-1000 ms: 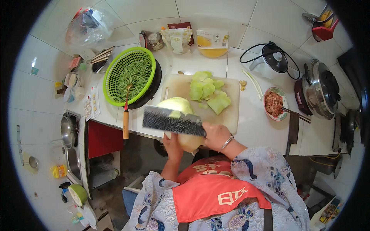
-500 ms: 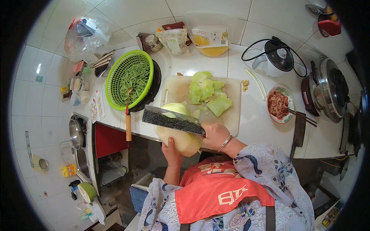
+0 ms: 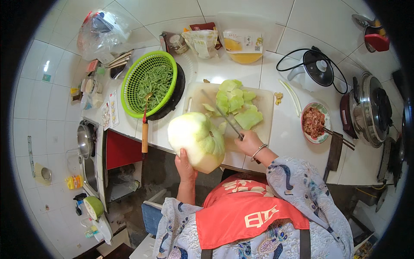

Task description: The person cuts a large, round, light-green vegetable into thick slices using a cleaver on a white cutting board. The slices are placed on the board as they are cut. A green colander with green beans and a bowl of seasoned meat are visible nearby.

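Two hands at work, left hand cupping a pale peeled melon from below at the worktop edge, right hand closed on a cleaver pointing to eleven o'clock over the cutting board, green peel pieces at twelve o'clock, green colander at ten o'clock.

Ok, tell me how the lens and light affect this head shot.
Head view: fisheye bends the cutting board edges and wall tiles, and a black rim rings the frame; glare whitens the counter; the cabbage and knife stay sharp.
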Tool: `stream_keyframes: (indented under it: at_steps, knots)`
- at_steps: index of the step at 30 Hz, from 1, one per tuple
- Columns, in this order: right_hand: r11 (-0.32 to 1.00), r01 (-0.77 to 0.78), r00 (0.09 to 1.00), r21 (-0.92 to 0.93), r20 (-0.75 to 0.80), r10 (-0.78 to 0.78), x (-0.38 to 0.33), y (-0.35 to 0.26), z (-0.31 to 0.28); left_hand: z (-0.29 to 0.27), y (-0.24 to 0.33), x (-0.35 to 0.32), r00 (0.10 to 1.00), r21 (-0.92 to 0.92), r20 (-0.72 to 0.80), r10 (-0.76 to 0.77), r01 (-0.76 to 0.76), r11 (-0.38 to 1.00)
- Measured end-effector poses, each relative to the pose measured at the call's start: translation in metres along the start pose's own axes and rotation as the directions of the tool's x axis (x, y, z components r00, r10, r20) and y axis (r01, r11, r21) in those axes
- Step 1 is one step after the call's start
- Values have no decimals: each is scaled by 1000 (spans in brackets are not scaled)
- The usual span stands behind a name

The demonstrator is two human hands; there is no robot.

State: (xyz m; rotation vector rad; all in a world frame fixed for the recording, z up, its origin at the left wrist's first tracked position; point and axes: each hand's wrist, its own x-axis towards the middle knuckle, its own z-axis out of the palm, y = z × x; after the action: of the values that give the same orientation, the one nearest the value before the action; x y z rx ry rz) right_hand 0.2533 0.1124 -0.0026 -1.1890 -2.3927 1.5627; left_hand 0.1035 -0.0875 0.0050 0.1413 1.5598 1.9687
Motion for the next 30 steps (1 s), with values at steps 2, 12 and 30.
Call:
stream_keyframes:
  at_steps: [2,12,30]
  knots:
    - [999,7,999,41,33,-8,0,-3,-9,0,6,10,1000,-8,-2,-12,12,1000]
    - [993,113,993,17,18,-114,-38,-41,6,10,-19,-11,995,2,97,10,-11,1000]
    - [909,297,952,-292,21,-304,-78,-61,-25,27,0,-19,983,-15,34,-182,182,983]
